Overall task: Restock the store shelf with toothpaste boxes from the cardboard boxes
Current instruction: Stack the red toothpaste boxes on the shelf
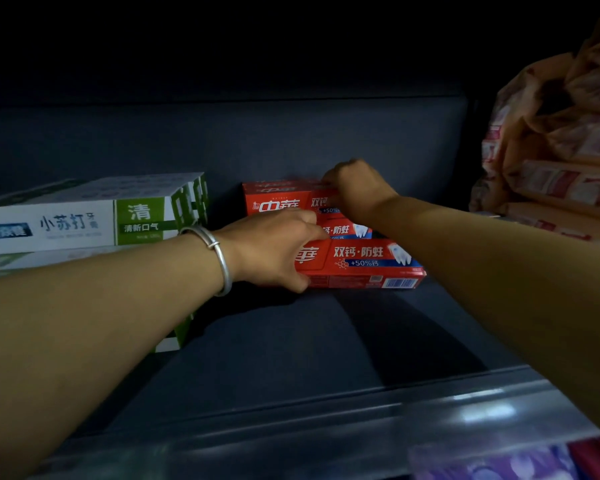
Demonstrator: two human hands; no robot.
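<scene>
At frame centre, left hand (274, 251) and right hand (355, 188) clasp red toothpaste boxes (361, 261) on the shelf (291, 341), squaring the stack; next, likely more boxes.

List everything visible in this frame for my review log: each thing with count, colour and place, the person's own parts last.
Red toothpaste boxes: at least three, red, stacked at shelf centre toward the back.
White-and-green toothpaste boxes: at least two, stacked at shelf left.
Shelf: one, dark blue-grey, bare in front.
Shelf front rail: one, glossy grey, near edge.
Bagged packages: several, orange-pink, right side.
Purple packages: count unclear, bottom right.
Bracelet: one, silver, left wrist.
Left hand: on the front red box.
Right hand: on the rear red box.
</scene>
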